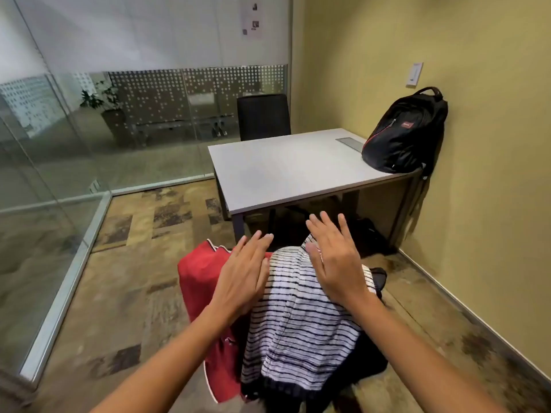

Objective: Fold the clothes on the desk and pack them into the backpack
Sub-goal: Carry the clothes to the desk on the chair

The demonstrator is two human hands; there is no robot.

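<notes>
Both grips flat, fingers straight, holding nothing.
- left grip [244, 272]: palm down on the seam where red garment [199, 281] meets striped top [298, 329], fingers together.
- right grip [334, 260]: palm down on upper part of striped top, fingers spread, tips past the cloth edge.

Clothes: 1 heap right in front of the person, near side of the counter [286, 171], not on it. Red piece w/ white piping on the left, white/navy striped piece draped over the middle, dark garment [369, 353] under it on the right. Can't tell what the heap sits on.

Backpack [405, 132]: black w/ red trim, upright on far right corner of counter, leaning on the yellow wall, looks zipped. Well apart from the heap.

Misc: cable hatch [350, 143] in counter top just beside the backpack, dark chair [264, 116] behind counter, glass partition [89, 114] left, patterned carpet floor.
</notes>
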